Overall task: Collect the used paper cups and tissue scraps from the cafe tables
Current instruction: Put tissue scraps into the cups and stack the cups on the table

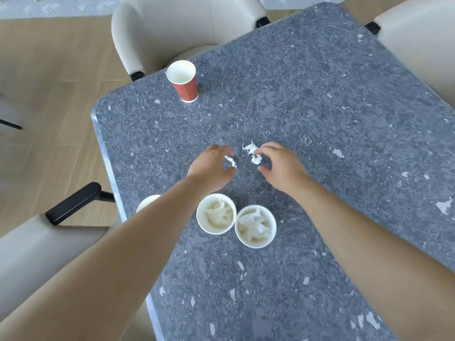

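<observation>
Table (320,94): grey-blue stone-look top with white flecks, a rounded corner and a glossy edge. Both bare forearms reach out over it, palms down, hands side by side and slightly apart.

Left hand (211,166): fingers curled into a claw, thumb opposed. The small scrap (230,161), torn white tissue, sits in the gap between fingertips and thumb. Can't tell whether it's actually pinched.

Right hand (280,166): same claw, mirrored. The twisted scrap (253,153), white, ragged and elongated, lies at its fingertips and runs partly beyond them. Can't tell if that pinch is closed either.

Body side of both hands: first white cup (202,223) just beside the left wrist, second white cup (270,236) between the forearms. Both are paper, upright, with round rims touching or nearly so. Each is stuffed with crumpled tissue (219,214).

A third white rim (147,204) shows from under the left forearm, mostly hidden.

Beyond and left of the left hand, well apart: red cup (187,89), tapered paper, white inside, upright near the table edge.

Around the table: beige padded chair (172,28), black armrest (73,203), wood-plank floor (49,70).
</observation>
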{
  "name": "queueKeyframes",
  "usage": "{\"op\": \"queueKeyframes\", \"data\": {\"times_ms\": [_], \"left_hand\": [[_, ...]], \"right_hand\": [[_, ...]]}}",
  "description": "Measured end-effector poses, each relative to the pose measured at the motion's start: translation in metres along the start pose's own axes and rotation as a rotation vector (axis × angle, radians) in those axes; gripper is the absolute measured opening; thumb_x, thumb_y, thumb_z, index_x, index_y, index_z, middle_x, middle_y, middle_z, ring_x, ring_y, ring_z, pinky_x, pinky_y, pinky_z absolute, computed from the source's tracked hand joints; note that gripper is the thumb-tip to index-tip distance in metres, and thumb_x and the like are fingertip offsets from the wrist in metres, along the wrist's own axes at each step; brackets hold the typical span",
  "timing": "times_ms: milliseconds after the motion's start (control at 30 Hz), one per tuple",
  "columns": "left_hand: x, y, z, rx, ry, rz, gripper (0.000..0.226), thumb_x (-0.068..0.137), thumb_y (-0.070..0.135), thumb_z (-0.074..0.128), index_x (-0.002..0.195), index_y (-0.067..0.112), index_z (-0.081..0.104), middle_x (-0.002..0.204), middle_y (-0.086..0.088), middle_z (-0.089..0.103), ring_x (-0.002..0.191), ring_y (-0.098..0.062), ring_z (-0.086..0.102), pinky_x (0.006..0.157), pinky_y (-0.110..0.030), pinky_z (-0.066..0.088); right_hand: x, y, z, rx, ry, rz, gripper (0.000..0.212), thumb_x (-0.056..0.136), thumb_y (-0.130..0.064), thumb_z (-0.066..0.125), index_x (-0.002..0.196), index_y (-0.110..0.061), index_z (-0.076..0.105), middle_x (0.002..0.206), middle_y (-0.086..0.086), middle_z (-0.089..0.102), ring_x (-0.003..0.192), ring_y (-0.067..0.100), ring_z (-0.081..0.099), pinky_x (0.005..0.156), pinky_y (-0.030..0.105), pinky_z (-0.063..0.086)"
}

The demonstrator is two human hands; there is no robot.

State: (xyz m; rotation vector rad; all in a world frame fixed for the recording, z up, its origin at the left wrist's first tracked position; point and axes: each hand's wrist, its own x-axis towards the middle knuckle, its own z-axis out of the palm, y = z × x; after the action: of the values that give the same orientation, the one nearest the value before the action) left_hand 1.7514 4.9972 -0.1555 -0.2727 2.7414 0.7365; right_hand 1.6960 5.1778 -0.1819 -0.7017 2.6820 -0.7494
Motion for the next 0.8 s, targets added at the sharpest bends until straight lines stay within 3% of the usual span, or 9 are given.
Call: {"op": "queueKeyframes", "data": {"times_ms": [100,200,267,433,567,800], "left_hand": [[0.022,-0.004,0.009,0.053,-0.089,-0.034,0.043,0.083,0.024,0.059,0.125,0.025,0.049,0.134,-0.003,0.043,0.112,-0.024,0.052,0.086,-0.035,0.047],[0.033,-0.008,0.018,0.103,-0.119,-0.03,0.043,0.084,0.023,0.062,0.125,0.026,0.05,0.132,-0.003,0.042,0.112,-0.026,0.05,0.088,-0.041,0.048],[0.037,-0.009,0.02,0.099,-0.093,-0.01,0.037,0.084,0.018,0.061,0.12,0.022,0.055,0.125,-0.003,0.046,0.106,-0.025,0.054,0.087,-0.038,0.048],[0.034,-0.01,0.021,0.043,-0.113,-0.01,0.013,0.086,0.012,0.059,0.095,0.016,0.067,0.097,-0.003,0.068,0.089,-0.021,0.062,0.081,-0.034,0.051],[0.014,-0.007,0.013,0.0,-0.058,-0.011,0.01,0.085,0.017,0.058,0.09,0.024,0.064,0.089,0.008,0.065,0.08,-0.015,0.059,0.071,-0.028,0.05],[-0.055,0.007,-0.017,-0.149,0.186,0.054,0.01,0.079,0.019,0.062,0.081,0.029,0.062,0.075,0.015,0.059,0.068,-0.007,0.057,0.06,-0.02,0.045]], "right_hand": [[0.017,0.006,0.006,-0.052,-0.061,-0.01,0.046,0.084,-0.007,0.058,0.127,-0.021,0.05,0.143,-0.006,0.037,0.127,0.02,0.039,0.093,0.036,0.045],[0.028,0.011,0.011,-0.046,-0.083,-0.014,0.051,0.084,-0.004,0.056,0.131,-0.022,0.046,0.148,-0.008,0.03,0.13,0.019,0.034,0.095,0.037,0.044],[0.031,0.012,0.017,-0.021,-0.059,-0.041,0.045,0.085,-0.004,0.055,0.127,-0.018,0.051,0.142,-0.004,0.04,0.125,0.021,0.04,0.094,0.035,0.043],[0.021,0.01,0.027,0.056,-0.025,-0.053,0.024,0.085,-0.005,0.057,0.107,-0.011,0.064,0.107,0.004,0.059,0.088,0.023,0.057,0.07,0.03,0.046],[-0.001,0.001,0.019,0.138,0.012,-0.005,0.019,0.08,-0.005,0.063,0.098,-0.012,0.066,0.094,0.003,0.058,0.074,0.017,0.055,0.064,0.026,0.043],[-0.066,-0.045,-0.029,0.347,0.29,-0.058,0.019,0.075,-0.004,0.068,0.09,-0.016,0.066,0.082,-0.005,0.058,0.066,0.008,0.056,0.063,0.023,0.052]]}}
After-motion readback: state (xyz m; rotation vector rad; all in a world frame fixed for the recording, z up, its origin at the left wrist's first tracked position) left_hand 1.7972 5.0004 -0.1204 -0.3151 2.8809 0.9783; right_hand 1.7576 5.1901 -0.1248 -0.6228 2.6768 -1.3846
